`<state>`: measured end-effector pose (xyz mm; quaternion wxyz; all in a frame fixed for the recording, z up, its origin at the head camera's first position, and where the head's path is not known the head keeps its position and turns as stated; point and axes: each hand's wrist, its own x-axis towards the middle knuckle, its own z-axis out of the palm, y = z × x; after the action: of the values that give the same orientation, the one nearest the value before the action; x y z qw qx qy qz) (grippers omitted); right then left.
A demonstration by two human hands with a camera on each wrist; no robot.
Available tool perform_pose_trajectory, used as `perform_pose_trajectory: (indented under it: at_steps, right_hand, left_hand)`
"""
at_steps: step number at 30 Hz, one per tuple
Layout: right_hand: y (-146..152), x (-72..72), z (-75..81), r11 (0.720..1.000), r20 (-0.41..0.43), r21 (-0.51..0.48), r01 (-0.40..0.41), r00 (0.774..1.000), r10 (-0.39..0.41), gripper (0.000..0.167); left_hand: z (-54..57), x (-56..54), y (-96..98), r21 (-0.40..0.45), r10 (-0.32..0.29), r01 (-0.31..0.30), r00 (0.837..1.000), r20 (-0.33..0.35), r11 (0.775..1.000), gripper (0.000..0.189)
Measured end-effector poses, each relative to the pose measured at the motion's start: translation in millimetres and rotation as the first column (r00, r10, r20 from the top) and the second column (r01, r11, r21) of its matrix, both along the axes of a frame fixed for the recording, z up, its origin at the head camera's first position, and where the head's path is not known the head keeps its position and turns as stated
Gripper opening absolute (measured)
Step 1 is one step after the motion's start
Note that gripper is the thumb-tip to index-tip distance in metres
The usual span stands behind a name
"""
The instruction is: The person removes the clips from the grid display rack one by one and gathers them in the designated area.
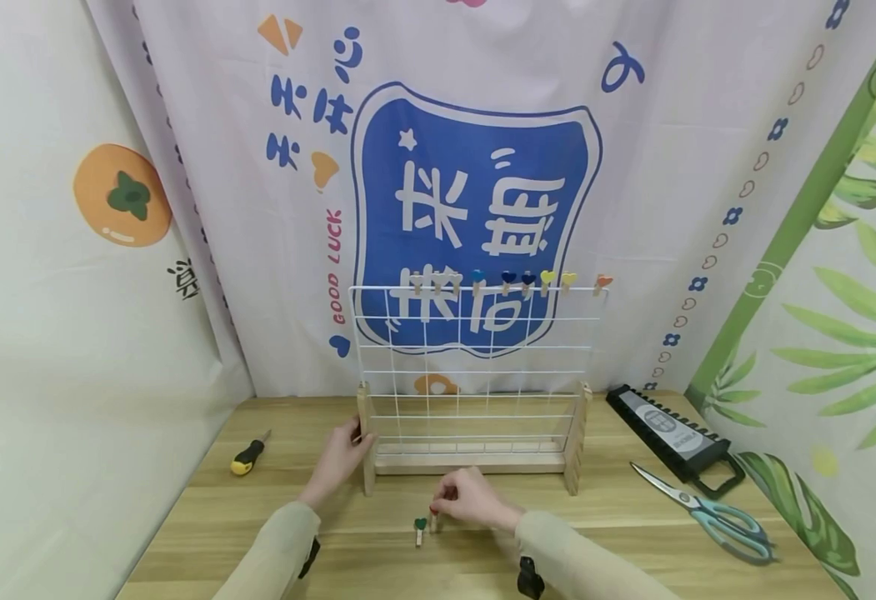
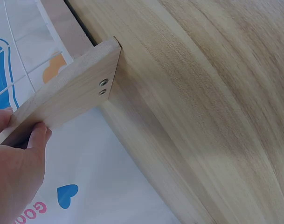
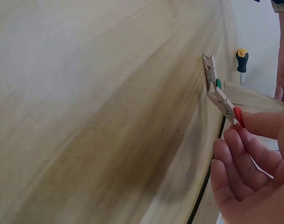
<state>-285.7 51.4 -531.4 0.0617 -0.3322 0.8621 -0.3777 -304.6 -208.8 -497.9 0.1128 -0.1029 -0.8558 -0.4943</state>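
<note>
My left hand (image 1: 338,457) grips the left wooden upright (image 1: 367,481) of a stand that holds a white wire grid (image 1: 475,347). In the left wrist view, thumb and fingers lie on both sides of that upright (image 2: 69,91). Between thumb and fingertip, my right hand (image 1: 473,498) pinches a small wooden clothespin with a red heart (image 3: 224,105), low in front of the stand. Just left of it on the table is a clothespin with a green heart (image 1: 419,533). Along the grid's top wire sit several heart clothespins, among them a light blue one (image 1: 478,277) and an orange one (image 1: 603,282).
A yellow and black screwdriver (image 1: 248,457) lies on the table (image 1: 287,558) at the left. On the right are teal-handled scissors (image 1: 715,517) and a black slotted holder (image 1: 670,433). Printed curtains (image 1: 272,250) hang behind and beside the table.
</note>
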Motion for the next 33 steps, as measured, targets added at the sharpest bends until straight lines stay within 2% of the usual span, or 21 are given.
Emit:
perform_pose_trajectory:
  at_steps: [5, 10, 21, 33]
  right_hand:
    - [0.2, 2.2, -3.0, 1.0, 0.017, 0.027, -0.001, 1.0, 0.001, 0.008]
    - [-0.2, 4.0, -5.2, 1.0, -0.016, 0.027, 0.004, 1.0, -0.004, 0.01]
    - [-2.6, 8.5, -7.1, 0.999, 0.038, 0.03, 0.035, 0.999, -0.036, 0.01]
    - [-2.0, 9.0, -7.9, 0.999, 0.048, 0.038, 0.024, 0.999, -0.025, 0.007]
  left_hand:
    - [-0.2, -0.2, 0.1, -0.007, 0.005, -0.005, 1.0, -0.007, 1.0, 0.046]
    - [-1.7, -1.2, 0.2, 0.007, 0.001, -0.001, 1.0, 0.0, 1.0, 0.047]
    - [-1.5, -0.6, 0.1, 0.007, -0.002, 0.002, 1.0, -0.011, 1.0, 0.047]
    - [2.1, 2.4, 1.4, 0.019, -0.005, 0.004, 1.0, 0.025, 1.0, 0.045]
